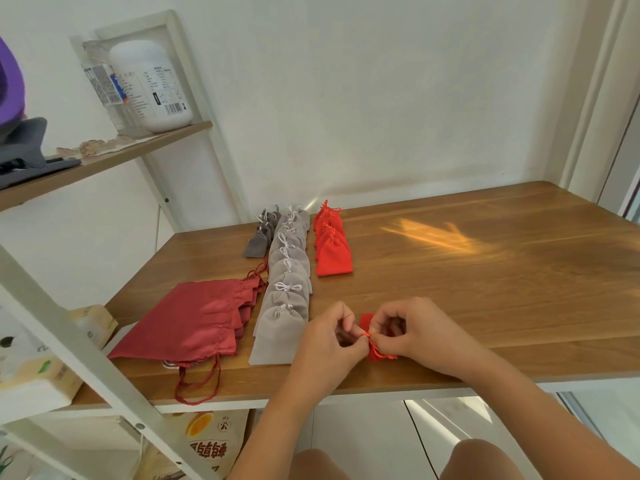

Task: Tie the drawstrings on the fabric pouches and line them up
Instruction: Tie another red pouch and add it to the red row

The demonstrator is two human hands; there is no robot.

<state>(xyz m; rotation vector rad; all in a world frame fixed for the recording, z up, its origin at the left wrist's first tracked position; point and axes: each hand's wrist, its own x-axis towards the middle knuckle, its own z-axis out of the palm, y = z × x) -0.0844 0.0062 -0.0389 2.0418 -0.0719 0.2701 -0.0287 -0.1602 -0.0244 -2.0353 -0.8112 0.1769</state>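
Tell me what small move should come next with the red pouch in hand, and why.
Probably pull the ends of the red drawstring apart to tighten the tie. The left hand and right hand both pinch it at the neck of the small red pouch, which is not yet in the red row.

White jar [152, 88] label and barcode illegible, snack bag [207, 448] characters unclear
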